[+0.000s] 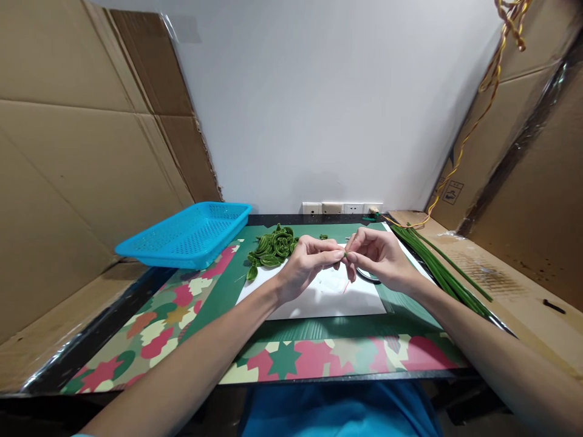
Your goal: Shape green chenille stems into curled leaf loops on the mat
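My left hand (314,262) and my right hand (378,258) meet over a white sheet of paper (314,297), fingertips pinched together. Between them is a small piece of green pipe cleaner (345,255), mostly hidden by the fingers. Just left of my left hand lies a pile of fuzzy green leaf-shaped loops (276,246) that look bent from pipe cleaner. A dark curved loop (368,277) shows beneath my right hand; the rest of it is covered. To the right lies a bundle of long straight green pipe cleaners (439,267).
A blue perforated plastic basket (182,264) stands at the left. A patterned green mat (319,331) covers the table. Cardboard walls (59,152) rise on both sides. Sockets (332,208) line the back wall, and a twisted yellow wire (464,139) hangs at the right.
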Demonstrator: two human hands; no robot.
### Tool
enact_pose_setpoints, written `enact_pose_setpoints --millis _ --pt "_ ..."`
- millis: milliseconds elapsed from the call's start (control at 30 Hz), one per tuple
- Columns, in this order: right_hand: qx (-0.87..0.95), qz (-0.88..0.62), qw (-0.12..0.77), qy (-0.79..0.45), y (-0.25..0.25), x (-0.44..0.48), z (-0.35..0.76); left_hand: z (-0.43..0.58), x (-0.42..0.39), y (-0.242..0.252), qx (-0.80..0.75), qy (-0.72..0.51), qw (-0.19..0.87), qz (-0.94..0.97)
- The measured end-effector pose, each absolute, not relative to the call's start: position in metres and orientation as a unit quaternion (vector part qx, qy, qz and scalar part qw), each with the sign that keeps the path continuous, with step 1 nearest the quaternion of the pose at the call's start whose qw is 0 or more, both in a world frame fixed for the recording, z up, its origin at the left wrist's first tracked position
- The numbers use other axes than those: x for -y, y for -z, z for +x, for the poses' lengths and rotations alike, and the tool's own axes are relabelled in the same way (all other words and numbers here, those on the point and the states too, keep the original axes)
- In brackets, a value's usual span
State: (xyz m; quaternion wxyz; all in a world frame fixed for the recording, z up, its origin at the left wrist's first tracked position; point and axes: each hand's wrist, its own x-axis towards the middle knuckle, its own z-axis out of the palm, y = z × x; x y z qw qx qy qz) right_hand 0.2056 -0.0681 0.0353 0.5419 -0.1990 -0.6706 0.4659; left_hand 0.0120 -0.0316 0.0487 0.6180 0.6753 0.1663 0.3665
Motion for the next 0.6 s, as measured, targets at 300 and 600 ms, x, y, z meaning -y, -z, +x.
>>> enact_pose_setpoints --millis 300,600 --pt "0.676 -0.199 0.553 -0.445 -0.0343 0.0685 0.2044 0.0108 0.0321 -0.0507 -0.165 -0.382 0.572 0.707" --pt "0.697 -0.256 0.536 -0.403 -0.0358 0.0657 0.2096 0.014 0.0289 -0.0495 -0.208 -0.377 0.582 0.69"
